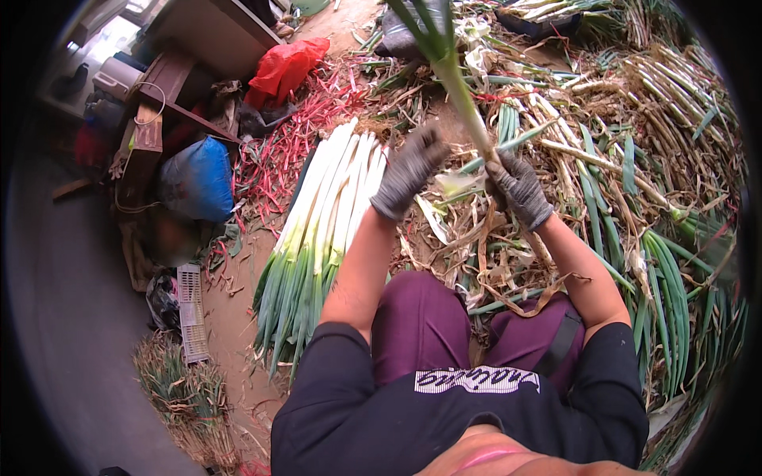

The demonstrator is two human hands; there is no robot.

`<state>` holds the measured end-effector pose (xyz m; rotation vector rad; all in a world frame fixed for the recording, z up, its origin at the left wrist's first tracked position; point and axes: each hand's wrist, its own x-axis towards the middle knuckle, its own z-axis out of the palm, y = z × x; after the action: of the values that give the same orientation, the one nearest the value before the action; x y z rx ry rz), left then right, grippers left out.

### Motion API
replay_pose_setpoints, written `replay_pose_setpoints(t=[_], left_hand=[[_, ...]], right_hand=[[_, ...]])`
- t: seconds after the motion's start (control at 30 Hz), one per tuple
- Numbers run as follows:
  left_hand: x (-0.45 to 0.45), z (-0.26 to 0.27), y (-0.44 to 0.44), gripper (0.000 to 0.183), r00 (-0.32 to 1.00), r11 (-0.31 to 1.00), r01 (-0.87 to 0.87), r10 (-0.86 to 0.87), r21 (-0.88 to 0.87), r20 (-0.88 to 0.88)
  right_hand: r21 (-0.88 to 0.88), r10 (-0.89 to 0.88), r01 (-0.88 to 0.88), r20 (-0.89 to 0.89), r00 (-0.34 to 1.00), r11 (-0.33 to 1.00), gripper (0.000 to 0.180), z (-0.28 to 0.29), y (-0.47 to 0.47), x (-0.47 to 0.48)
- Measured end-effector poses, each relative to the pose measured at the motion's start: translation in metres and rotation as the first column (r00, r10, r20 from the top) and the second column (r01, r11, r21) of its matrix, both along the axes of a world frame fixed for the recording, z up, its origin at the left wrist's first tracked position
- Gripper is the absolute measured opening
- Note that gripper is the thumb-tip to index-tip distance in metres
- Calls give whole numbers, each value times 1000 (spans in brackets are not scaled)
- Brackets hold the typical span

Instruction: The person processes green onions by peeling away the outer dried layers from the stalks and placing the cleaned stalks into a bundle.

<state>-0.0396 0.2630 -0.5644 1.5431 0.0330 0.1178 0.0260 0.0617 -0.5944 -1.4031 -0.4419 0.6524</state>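
Observation:
My right hand (519,185), in a grey glove, is closed around the lower part of a long green onion (463,98). The stalk leans up and left, its green leaves running out of the picture at the top. Dry brown leaves (485,229) hang just below that hand. My left hand (415,169), gloved alike and blurred by motion, is raised to the left of the stalk, apart from it. Whether its fingers hold anything cannot be made out. Close to its left lies a row of cleaned green onions (333,196), white ends away from me.
Unpeeled green onions (678,107) are heaped at the right, with stripped leaves (458,238) before my knees. Red ties (297,137), a red plastic bag (284,68), a blue sack (199,178) and a plastic crate (191,312) are on the left. A small onion bundle (184,392) lies lower left.

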Motion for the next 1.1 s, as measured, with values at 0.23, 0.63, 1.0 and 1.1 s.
replay_pose_setpoints(t=[0.23,0.63,1.0,1.1], left_hand=[[39,28,-2,19,815,546,-415,578,-727,-32],[13,4,13,37,907,484,30,354,-874,227],[14,0,-3,54,874,494,-37,437,-869,211],[13,-1,-5,53,811,614,-256,556,-747,180]], right_hand=[[-228,82,351,919,385,908,36,5,2,-18],[-315,363,-230,476,801,921,54,-12,22,-5],[-280,253,-202,159,954,938,41,-3,12,-4],[-336,225,-109,328,918,935,43,-12,12,-4]])
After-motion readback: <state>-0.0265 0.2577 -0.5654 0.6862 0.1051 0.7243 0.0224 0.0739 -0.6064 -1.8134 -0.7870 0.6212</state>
